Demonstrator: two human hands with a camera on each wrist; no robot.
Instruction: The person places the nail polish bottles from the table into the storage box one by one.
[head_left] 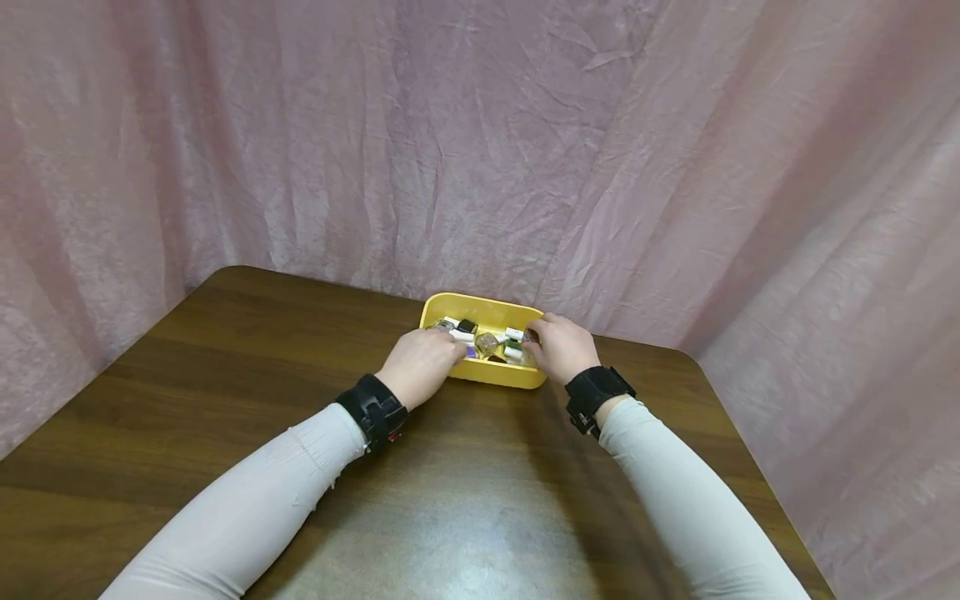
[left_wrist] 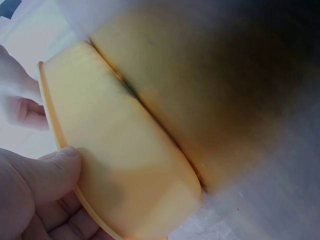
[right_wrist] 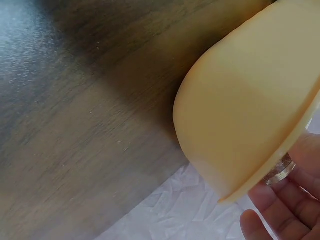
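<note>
A yellow plastic container (head_left: 498, 374) stands on the table, holding several small bottles and items with white, black, green and purple parts. My left hand (head_left: 422, 364) grips its front left rim; in the left wrist view the thumb (left_wrist: 67, 157) lies against the outer wall while curled fingers go behind the rim. At the other end, my right hand (head_left: 564, 346) has its fingers round a small clear glass object with a brownish tint (right_wrist: 281, 171), low beside the rim. A faceted clear piece (head_left: 487, 342) lies in the middle of the container.
The container is near the far edge of a dark brown wooden table (head_left: 420, 500). Close behind that edge hangs a pink crushed-velvet curtain (head_left: 480, 150), which also runs along both sides. Black straps with devices (head_left: 375, 410) are on both wrists.
</note>
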